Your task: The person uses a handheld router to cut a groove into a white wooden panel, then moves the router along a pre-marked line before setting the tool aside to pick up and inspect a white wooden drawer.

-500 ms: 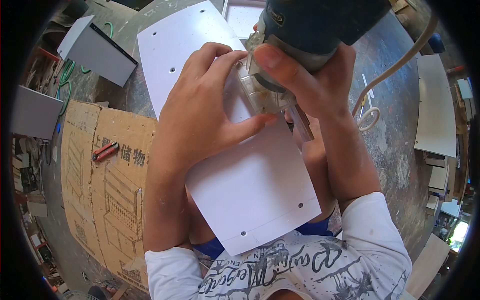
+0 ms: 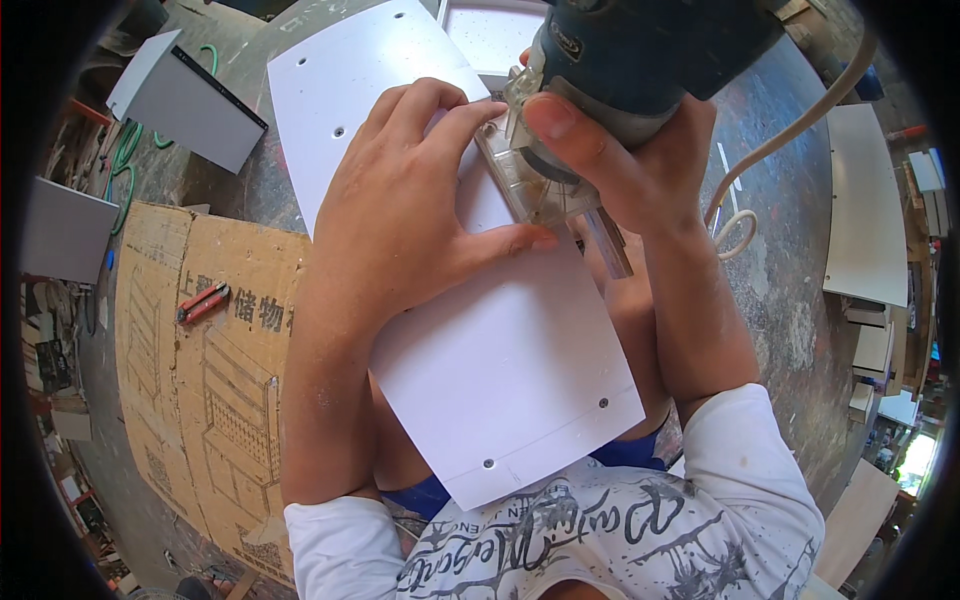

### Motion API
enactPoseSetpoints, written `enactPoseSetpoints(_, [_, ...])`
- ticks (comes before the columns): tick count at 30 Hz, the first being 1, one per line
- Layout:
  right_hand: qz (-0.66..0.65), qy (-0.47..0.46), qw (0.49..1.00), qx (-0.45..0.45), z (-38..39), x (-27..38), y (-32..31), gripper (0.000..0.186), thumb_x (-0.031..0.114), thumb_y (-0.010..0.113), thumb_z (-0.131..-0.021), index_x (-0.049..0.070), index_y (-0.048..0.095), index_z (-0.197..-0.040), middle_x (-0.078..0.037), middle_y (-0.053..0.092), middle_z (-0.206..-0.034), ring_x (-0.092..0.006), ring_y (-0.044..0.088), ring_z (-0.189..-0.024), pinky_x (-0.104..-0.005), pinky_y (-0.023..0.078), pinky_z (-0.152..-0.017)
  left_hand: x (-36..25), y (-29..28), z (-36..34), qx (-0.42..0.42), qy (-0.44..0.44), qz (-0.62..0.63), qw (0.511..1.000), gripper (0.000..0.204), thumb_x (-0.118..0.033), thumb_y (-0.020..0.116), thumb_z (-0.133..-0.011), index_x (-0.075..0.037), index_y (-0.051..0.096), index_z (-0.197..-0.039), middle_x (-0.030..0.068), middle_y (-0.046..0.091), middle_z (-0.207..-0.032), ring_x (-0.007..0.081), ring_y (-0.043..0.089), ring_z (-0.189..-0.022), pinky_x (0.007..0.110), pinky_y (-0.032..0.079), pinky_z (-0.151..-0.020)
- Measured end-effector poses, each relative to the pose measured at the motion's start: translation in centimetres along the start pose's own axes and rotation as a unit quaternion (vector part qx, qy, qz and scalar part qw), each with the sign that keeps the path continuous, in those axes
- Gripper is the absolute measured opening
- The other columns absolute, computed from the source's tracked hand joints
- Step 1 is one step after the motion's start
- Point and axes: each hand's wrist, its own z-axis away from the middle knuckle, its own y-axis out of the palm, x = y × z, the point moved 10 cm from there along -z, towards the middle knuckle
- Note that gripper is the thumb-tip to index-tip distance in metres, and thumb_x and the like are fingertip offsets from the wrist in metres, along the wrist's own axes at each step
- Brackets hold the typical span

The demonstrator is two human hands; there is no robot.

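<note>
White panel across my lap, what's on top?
Your left hand covers its middle, the power tool is at its right edge, and small dark spots show. What's beneath the hand is hidden.

Two hands (image 2: 400, 205) (image 2: 645, 170), one power tool (image 2: 610, 65), one lap panel (image 2: 510, 350), one red cutter (image 2: 203, 303).

Opens wide over the near end of the white panel (image 2: 510, 380). Closes at the upper middle, blocked by the dark power tool (image 2: 620, 60), its clear base (image 2: 540, 196) and the right hand (image 2: 650, 175). Leaves hardly any gap between that base and the left hand (image 2: 395, 200). Opens also at right over the grey surface (image 2: 775, 340), past the looped cable (image 2: 790, 132); at left over the flat cardboard (image 2: 230, 430), interrupted by the red cutter (image 2: 204, 303).
</note>
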Motion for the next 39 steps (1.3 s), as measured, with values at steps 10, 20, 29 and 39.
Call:
enactPoseSetpoints(10, [-0.036,-0.103,0.994,-0.015,-0.1,0.9,0.0,0.043,0.012,0.089,-0.078,-0.002,0.067,-0.113,-0.008,0.071,-0.099,-0.0149,0.068,-0.082,-0.0282,0.054,-0.069,-0.1,0.3,-0.2,0.007,-0.001,-0.013,1.000,0.087,-0.048,0.093,-0.061,0.000,0.064,-0.128,0.0143,0.059,-0.128,0.0384,0.054,-0.125,0.048,0.046,-0.104])
enactPoseSetpoints(20, [0.000,-0.135,0.991,-0.002,0.0,1.3,-0.2,0.044,0.013,0.089,-0.076,-0.002,0.067,-0.112,-0.008,0.070,-0.096,-0.0161,0.067,-0.081,-0.0295,0.054,-0.069,-0.3,0.5,-0.3,-0.001,0.029,-0.024,0.999,0.089,-0.054,0.089,-0.066,0.002,0.062,-0.129,0.0179,0.058,-0.131,0.0401,0.053,-0.127,0.050,0.045,-0.106])
enactPoseSetpoints(29, [-0.042,-0.051,0.997,-0.024,0.4,-0.3,-0.5,0.043,0.014,0.090,-0.076,-0.001,0.069,-0.111,-0.008,0.072,-0.098,-0.0158,0.069,-0.084,-0.0296,0.056,-0.072,-0.6,0.6,0.2,-0.005,0.020,-0.060,0.998,0.084,-0.055,0.086,-0.073,0.001,0.062,-0.131,0.0198,0.057,-0.138,0.0427,0.057,-0.127,0.052,0.042,-0.112])
enactPoseSetpoints(39, [0.023,-0.093,0.995,0.004,0.1,0.9,-0.2,0.045,0.016,0.090,-0.076,0.000,0.069,-0.113,-0.008,0.073,-0.100,-0.0167,0.070,-0.086,-0.0301,0.056,-0.075,-0.2,0.7,0.0,0.016,-0.004,-0.007,1.000,0.085,-0.053,0.088,-0.071,0.001,0.063,-0.132,0.0192,0.059,-0.140,0.0425,0.055,-0.131,0.051,0.043,-0.112])
